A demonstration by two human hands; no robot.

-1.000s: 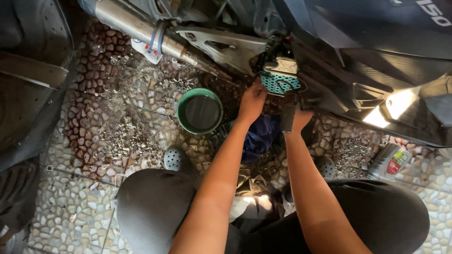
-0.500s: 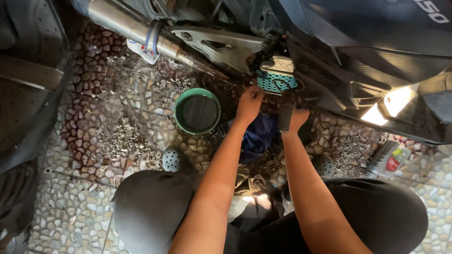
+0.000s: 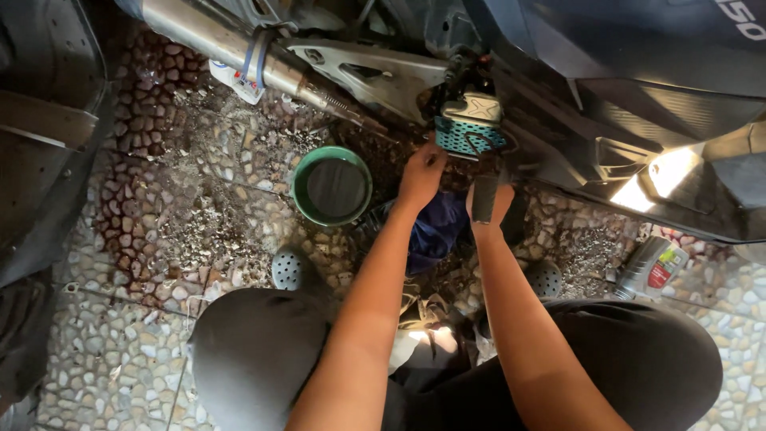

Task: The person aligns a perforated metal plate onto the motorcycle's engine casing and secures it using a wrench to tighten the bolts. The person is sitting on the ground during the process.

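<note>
Going L to R: dark bike bodywork along the left edge of the pebble floor (image 3: 120, 239), which is stained and covered w/ grit. Up top a silver exhaust pipe (image 3: 231, 48) runs diagonally down toward the middle. Below it a green bowl (image 3: 331, 185) sits on the floor, looks like dark liquid inside, just left of the hands.

Left hand (image 3: 420, 174) is up at the underside of the bike, fingers curled and pinched on something small right under the teal mesh-pattern part (image 3: 469, 136). Can't tell what exactly, too dark. So that part sits straight ahead of and just above both hands, long axis roughly left-right, and the left hand is the nearer one, pretty much touching its lower edge.

Right hand (image 3: 487, 201) is just beside it, wrapped around a flat dark tool (image 3: 483, 198) held upright, pointing up at the same spot. A blue rag (image 3: 435, 231) lies on the floor btwn the forearms, under the work area.

Further right: black fairing (image 3: 638, 104) overhangs everything and crowds access from that side, and a grey bottle (image 3: 650, 267) w/ a red label lies tilted near the right edge of the floor, well apart from the hands. Knees in dark trousers at the bottom.
</note>
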